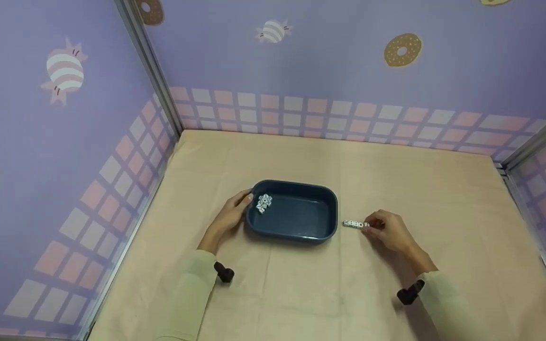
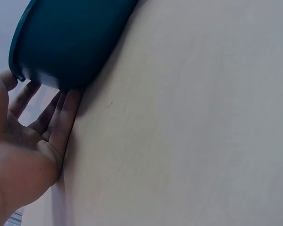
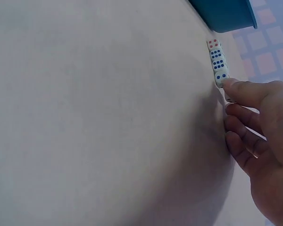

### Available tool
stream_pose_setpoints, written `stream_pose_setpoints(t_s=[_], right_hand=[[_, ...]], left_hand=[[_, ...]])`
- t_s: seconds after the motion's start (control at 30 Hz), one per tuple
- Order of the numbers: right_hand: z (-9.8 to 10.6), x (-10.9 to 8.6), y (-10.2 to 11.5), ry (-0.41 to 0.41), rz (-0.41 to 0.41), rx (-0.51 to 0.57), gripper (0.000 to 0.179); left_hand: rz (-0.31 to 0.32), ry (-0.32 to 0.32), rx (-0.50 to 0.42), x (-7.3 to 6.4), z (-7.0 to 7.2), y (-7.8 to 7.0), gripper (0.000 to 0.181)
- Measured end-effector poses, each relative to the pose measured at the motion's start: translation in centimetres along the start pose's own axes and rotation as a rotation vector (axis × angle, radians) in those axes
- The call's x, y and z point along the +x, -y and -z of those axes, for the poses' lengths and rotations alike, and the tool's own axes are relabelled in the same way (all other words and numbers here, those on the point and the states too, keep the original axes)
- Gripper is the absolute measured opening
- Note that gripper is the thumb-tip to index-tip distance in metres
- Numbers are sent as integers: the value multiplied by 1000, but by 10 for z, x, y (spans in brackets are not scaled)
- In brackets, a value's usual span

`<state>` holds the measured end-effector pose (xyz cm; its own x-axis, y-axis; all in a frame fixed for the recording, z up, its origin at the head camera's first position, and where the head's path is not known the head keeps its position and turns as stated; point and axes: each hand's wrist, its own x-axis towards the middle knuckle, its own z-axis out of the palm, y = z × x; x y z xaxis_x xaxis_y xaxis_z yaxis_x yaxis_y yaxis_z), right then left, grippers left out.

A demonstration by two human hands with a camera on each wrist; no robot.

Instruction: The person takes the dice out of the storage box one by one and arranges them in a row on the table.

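My left hand (image 1: 228, 214) holds the left end of a dark blue rectangular dish (image 1: 301, 214) with rounded corners. In the left wrist view its thumb lies at the rim while the fingers reach against the outer wall. A small cluster of white dice (image 1: 264, 202) lies inside the dish, near that end. To the right of the dish, a straight row of white dice (image 3: 217, 59) with blue and red pips lies on the cloth. My right hand (image 1: 391, 231) pinches the die at the row's right end between thumb and forefinger, its other fingers curled beside the cloth.
A beige cloth (image 1: 273, 293) with faint creases covers the table. Purple walls with a pink and white checked band (image 1: 292, 111) stand behind and at both sides. Dark wrist cameras (image 1: 224, 273) are worn over both sleeves.
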<state>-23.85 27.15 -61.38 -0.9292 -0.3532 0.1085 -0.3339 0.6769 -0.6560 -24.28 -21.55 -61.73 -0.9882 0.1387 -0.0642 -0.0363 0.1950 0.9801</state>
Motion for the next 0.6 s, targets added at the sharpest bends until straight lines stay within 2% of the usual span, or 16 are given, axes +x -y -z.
stream_pose_setpoints(t_s=[0.23, 0.47, 0.6], right_hand=[[-4, 2, -1, -13, -22, 40, 13], [-12, -3, -5, -19, -96, 114, 15], [-16, -4, -5, -26, -106, 143, 18]], left_hand=[[-1, 5, -15, 2, 0, -2, 53], [-13, 0, 50, 1, 0, 0, 55], [-7, 6, 43, 0, 1, 0, 57]])
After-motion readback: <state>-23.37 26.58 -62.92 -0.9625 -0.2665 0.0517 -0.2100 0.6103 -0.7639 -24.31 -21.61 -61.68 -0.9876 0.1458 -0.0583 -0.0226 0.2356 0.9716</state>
